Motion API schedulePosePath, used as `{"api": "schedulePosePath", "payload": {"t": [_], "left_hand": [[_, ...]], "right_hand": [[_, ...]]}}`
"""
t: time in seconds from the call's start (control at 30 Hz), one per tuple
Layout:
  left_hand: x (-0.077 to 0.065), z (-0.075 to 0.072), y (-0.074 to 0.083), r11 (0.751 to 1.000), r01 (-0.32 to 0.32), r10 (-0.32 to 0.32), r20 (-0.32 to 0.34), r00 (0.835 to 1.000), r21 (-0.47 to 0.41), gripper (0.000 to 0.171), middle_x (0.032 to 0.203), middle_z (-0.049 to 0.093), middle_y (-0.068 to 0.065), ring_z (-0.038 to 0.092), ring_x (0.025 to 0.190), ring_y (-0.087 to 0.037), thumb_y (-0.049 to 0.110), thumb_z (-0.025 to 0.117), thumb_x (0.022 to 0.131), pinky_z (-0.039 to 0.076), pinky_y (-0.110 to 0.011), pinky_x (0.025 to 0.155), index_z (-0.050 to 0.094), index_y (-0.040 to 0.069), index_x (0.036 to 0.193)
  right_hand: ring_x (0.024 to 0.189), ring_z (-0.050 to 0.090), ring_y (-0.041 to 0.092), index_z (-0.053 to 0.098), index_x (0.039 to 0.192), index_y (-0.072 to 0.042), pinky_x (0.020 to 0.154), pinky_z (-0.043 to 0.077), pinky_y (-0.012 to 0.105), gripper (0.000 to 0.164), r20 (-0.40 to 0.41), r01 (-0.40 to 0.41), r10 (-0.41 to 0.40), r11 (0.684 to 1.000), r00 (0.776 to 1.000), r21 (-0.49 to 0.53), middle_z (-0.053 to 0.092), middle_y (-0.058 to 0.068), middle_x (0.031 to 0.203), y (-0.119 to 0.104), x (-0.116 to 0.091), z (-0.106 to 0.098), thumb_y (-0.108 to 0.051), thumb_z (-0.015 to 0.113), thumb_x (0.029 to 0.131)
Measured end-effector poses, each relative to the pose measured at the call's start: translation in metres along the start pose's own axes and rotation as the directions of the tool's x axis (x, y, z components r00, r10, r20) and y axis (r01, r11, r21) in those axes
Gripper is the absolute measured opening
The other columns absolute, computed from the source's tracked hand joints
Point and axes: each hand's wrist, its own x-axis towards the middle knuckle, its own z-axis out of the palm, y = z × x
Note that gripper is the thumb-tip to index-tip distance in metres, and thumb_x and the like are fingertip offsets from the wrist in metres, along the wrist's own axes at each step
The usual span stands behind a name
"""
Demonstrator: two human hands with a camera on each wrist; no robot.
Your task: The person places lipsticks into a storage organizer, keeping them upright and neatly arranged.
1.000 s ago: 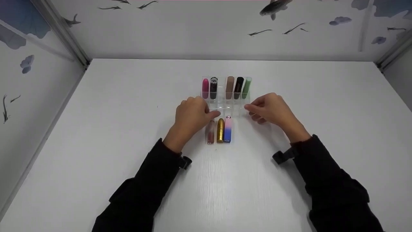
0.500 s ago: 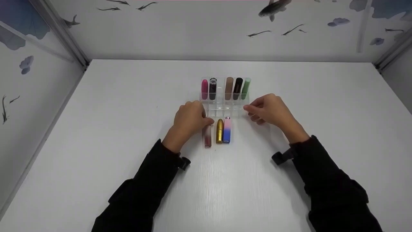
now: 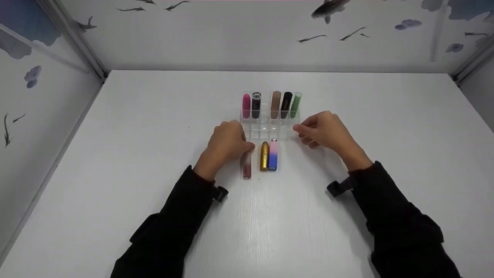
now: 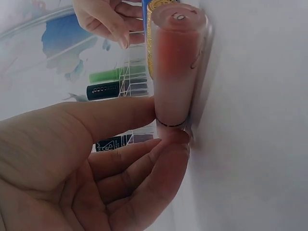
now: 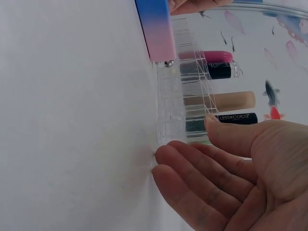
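In the head view my left hand (image 3: 227,142) pinches the upper end of a lip gloss tube (image 3: 247,166), clear with a reddish-brown lower part, lying on the table. The left wrist view shows the thumb and fingers at the far end of this tube (image 4: 176,67). A gold lipstick (image 3: 264,156) and a pink-and-blue lipstick (image 3: 273,154) lie side by side to its right. Behind them stands a clear compartmented lipstick holder (image 3: 264,134). My right hand (image 3: 324,129) is at the holder's right front corner, fingers loosely bent; whether it touches the holder is unclear.
The holder's back row carries a pink tube (image 3: 246,106), a black tube with a clear patterned top (image 3: 256,105), a tan tube (image 3: 275,105), a black tube (image 3: 286,105) and a green tube (image 3: 296,105). White printed panels (image 3: 231,38) border the white table (image 3: 154,135).
My left hand has drawn the lip gloss tube toward me and slightly left, away from the gold lipstick. The right hand stays in place at the holder's corner.
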Motion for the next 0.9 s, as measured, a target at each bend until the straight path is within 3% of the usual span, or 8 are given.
{"api": "schedulePosePath", "payload": {"t": [0.23, 0.43, 0.6, 0.77, 0.9], "left_hand": [[0.002, 0.000, -0.003, 0.999, -0.033, 0.033, 0.008, 0.999, -0.029, 0.022, 0.057, 0.051, -0.001, 0.050, 0.056, -0.014, 0.022, 0.075, 0.089, 0.037, -0.025, 0.047, 0.075, 0.005, 0.074], [0.002, -0.001, -0.004, 0.995, -0.082, 0.081, -0.012, 0.997, -0.056, 0.020, 0.059, 0.056, 0.000, 0.051, 0.056, -0.013, 0.020, 0.073, 0.088, 0.037, -0.025, 0.050, 0.076, 0.005, 0.075], [0.002, -0.005, -0.003, 0.986, -0.096, 0.094, -0.024, 0.995, -0.135, 0.017, 0.064, 0.063, -0.002, 0.054, 0.057, -0.012, 0.018, 0.072, 0.089, 0.039, -0.024, 0.051, 0.079, 0.004, 0.081], [0.001, -0.010, -0.003, 0.962, -0.168, 0.150, -0.098, 0.984, -0.215, 0.018, 0.070, 0.066, -0.003, 0.053, 0.059, -0.011, 0.018, 0.071, 0.088, 0.039, -0.023, 0.052, 0.081, 0.003, 0.091], [0.003, -0.012, -0.005, 0.913, -0.238, 0.191, -0.170, 0.967, -0.332, 0.020, 0.077, 0.070, -0.004, 0.058, 0.062, -0.012, 0.019, 0.072, 0.090, 0.045, -0.023, 0.056, 0.080, 0.003, 0.098]], "right_hand": [[0.078, 0.073, 0.021, 0.073, 0.112, 0.003, 0.067, 0.060, 0.031, 0.037, 0.000, -0.003, 0.003, 1.000, 1.000, -0.003, 0.076, 0.015, 0.094, 0.001, 0.000, 0.001, -0.030, 0.071, 0.097], [0.077, 0.073, 0.021, 0.074, 0.110, 0.003, 0.066, 0.060, 0.031, 0.034, -0.012, 0.023, -0.023, 1.000, 1.000, 0.000, 0.076, 0.015, 0.092, 0.001, 0.001, 0.001, -0.029, 0.071, 0.097], [0.076, 0.073, 0.021, 0.074, 0.111, 0.003, 0.065, 0.060, 0.031, 0.033, -0.014, 0.029, -0.029, 1.000, 0.999, -0.004, 0.076, 0.015, 0.091, 0.000, 0.001, 0.001, -0.028, 0.071, 0.098], [0.076, 0.073, 0.021, 0.073, 0.112, 0.003, 0.066, 0.060, 0.031, 0.033, -0.015, 0.022, -0.022, 1.000, 1.000, -0.008, 0.076, 0.015, 0.091, -0.001, 0.000, 0.002, -0.027, 0.070, 0.098], [0.077, 0.073, 0.021, 0.073, 0.112, 0.003, 0.066, 0.060, 0.030, 0.034, -0.016, 0.022, -0.022, 1.000, 1.000, -0.014, 0.076, 0.015, 0.092, -0.001, 0.000, 0.002, -0.027, 0.070, 0.098]]}}
